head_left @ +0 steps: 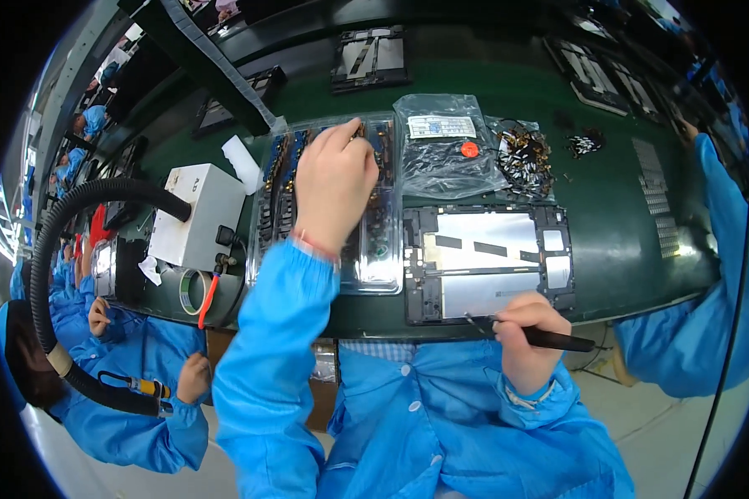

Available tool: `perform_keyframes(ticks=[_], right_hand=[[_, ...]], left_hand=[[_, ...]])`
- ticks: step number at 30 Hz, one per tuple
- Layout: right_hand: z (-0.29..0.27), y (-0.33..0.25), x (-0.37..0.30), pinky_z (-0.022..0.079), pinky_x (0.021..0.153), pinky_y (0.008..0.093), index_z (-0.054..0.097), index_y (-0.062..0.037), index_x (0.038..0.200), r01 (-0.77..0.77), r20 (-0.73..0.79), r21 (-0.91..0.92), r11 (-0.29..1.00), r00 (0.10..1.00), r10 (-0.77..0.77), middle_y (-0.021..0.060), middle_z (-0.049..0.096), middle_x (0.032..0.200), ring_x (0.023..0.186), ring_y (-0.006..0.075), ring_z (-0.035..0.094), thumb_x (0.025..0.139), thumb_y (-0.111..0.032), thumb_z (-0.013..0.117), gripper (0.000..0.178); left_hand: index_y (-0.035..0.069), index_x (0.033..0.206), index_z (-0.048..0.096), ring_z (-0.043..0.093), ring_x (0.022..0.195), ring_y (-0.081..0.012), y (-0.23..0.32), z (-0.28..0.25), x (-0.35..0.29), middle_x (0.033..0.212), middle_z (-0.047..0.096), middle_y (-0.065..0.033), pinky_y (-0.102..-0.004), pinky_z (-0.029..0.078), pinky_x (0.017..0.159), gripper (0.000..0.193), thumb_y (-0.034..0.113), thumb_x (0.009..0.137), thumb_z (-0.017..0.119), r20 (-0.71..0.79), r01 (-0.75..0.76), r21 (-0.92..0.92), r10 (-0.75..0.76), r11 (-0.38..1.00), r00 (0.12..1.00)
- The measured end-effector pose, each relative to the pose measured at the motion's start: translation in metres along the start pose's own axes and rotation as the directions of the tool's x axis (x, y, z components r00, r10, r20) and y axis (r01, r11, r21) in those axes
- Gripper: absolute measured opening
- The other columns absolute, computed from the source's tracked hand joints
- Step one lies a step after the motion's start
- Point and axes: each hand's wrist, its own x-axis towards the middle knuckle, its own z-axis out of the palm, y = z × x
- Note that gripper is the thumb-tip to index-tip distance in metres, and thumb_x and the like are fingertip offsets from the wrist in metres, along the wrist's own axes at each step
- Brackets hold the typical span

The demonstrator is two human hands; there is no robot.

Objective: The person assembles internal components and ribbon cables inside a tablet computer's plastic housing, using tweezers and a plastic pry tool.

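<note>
My left hand [335, 179] reaches over a clear plastic tray [389, 274] filled with rows of small dark parts with gold-coloured bits. Its fingers are bent together at the tray's far side, and whatever they pinch is hidden. In my right hand [528, 337] is a slim black-handled tool [562, 339] with a thin tip, its exact kind unclear. That tip points left, over the near edge of an opened tablet [487, 283]. Silver battery panels, black strips and a dark frame show inside the tablet, which lies right of the tray.
Behind the tablet are a clear bag [441, 170] with a red sticker and a pile of small metal-and-black parts [524, 162]. A white box [195, 214], a black hose [37, 249] and a tape roll [193, 291] are at left. Co-workers sit on both sides.
</note>
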Motion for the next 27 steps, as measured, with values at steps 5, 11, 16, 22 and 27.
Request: perform_keyframes(ticks=[5,11,16,22,27], right_hand=[[-0.037,-0.002,-0.003,0.039,0.057,0.0232,0.064,0.0008,0.079,0.053,-0.17,-0.114,0.992,0.983,-0.072,0.0081,0.058,0.072,0.064,0.0137,0.051,0.073,0.001,0.065,0.007],[-0.106,-0.025,0.027,0.033,0.052,0.0212,0.064,0.0012,0.079,0.155,-0.136,-0.621,0.768,0.944,-0.3,0.0052,0.054,0.07,0.059,0.0101,0.046,0.073,0.004,0.064,0.007],[-0.083,-0.022,0.092,0.044,0.056,0.0286,0.064,0.0011,0.086,0.195,0.173,-0.833,0.518,0.981,-0.091,0.0124,0.058,0.075,0.065,0.0216,0.058,0.07,0.005,0.065,0.016],[-0.054,0.053,0.119,0.047,0.055,0.0324,0.064,-0.0059,0.083,0.556,0.549,-0.757,0.343,0.826,-0.129,0.0059,0.059,0.075,0.062,0.0247,0.059,0.068,-0.003,0.068,0.015],[-0.058,0.064,0.115,0.044,0.051,0.0299,0.062,-0.0077,0.088,0.665,0.649,-0.73,0.157,0.747,-0.144,0.0019,0.055,0.076,0.057,0.0174,0.055,0.063,-0.01,0.063,0.024]], left_hand=[[0.009,0.079,0.067,0.052,0.107,-0.0217,-0.032,0.039,0.003,0.109,0.06,-0.0056,-0.0569,0.031,0.095,0.012,0.013,0.07,0.061,0.27,-0.224,0.266,0.151,0.938,0.951],[0.012,0.113,0.058,0.048,0.114,-0.0263,-0.001,-0.016,-0.018,0.122,0.052,-0.0104,-0.0591,0.029,0.095,0.034,0.02,0.08,0.06,0.354,-0.029,0.249,-0.064,0.968,0.933],[0.002,0.097,0.059,0.061,0.081,-0.0287,0.043,-0.037,0.002,0.093,0.061,-0.0138,-0.0357,0.048,0.071,0.02,0.009,0.078,0.061,0.241,0.323,-0.355,-0.248,0.877,0.938],[0.003,0.103,0.057,0.06,0.086,-0.0316,0.085,0.039,-0.023,0.093,0.063,-0.0141,-0.0405,0.047,0.073,0.027,0.005,0.076,0.06,0.409,0.245,-0.438,-0.051,0.865,0.911],[0.004,0.112,0.051,0.059,0.086,-0.0296,0.087,0.05,-0.03,0.093,0.064,-0.0101,-0.0401,0.046,0.075,0.039,0.002,0.074,0.061,0.371,0.212,-0.459,-0.031,0.863,0.928]])
